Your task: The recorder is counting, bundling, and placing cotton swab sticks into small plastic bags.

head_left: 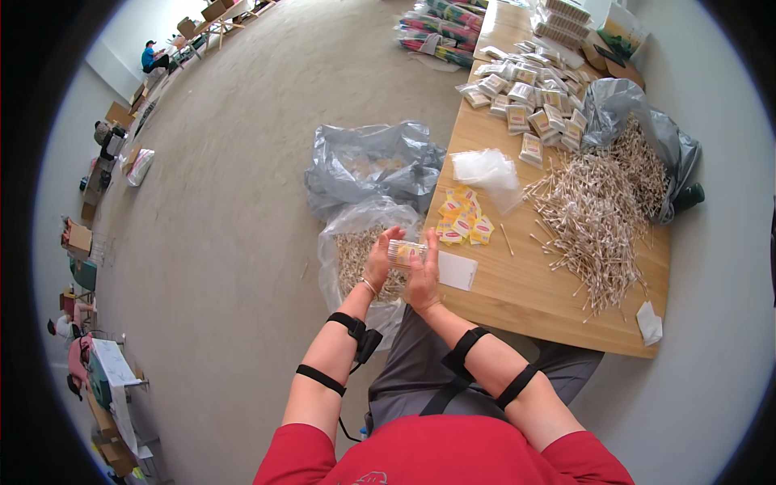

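Between my two hands, at the near left edge of the wooden table, is a small clear pack of cotton swabs [405,253] with a yellow-and-white label. My left hand [378,263] closes on its left end, fingers pointing up. From the right, my right hand [422,280] grips the other end, its thumb against the pack's front. Just beyond lie loose yellow paper labels [465,220] and a stack of clear plastic sleeves [488,175]. Beside my right hand rests a white card [457,271].
A heap of loose cotton swabs [590,214] spreads rightward on the table [517,283], spilling from a grey plastic bag [612,103]. Filled swab packs [525,95] pile up farther back. On the floor stand a clear bag of swabs [349,257] and a grey bag [356,166].
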`<state>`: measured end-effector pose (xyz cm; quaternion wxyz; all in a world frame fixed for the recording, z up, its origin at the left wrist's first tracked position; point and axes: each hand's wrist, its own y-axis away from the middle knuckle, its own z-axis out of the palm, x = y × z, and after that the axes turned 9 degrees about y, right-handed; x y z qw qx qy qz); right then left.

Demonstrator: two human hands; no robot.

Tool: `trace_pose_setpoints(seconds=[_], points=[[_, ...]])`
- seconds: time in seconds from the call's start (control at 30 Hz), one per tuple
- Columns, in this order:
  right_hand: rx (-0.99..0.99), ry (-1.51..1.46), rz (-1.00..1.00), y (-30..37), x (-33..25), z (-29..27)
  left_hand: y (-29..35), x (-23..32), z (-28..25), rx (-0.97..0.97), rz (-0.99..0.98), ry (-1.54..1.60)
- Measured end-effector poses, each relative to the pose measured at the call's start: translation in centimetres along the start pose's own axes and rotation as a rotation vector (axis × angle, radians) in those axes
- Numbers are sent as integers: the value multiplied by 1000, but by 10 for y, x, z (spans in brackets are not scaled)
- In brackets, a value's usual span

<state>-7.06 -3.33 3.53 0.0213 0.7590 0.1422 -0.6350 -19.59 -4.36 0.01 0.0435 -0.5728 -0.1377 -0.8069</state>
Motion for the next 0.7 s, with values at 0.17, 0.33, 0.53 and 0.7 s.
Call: trace_pose_setpoints(seconds=[0.17, 0.33, 0.53, 0.7], points=[[81, -51, -40, -5, 6, -10, -3, 2, -13, 69, 41, -9], [96, -20, -46, -12, 18, -1, 0, 8, 7, 21, -44, -23], [66, 21, -75, -13, 17, 12, 0, 4, 3, -15, -43, 8], [16, 50, -103, -16, 17, 10, -1, 4, 3, -38, -46, 1]])
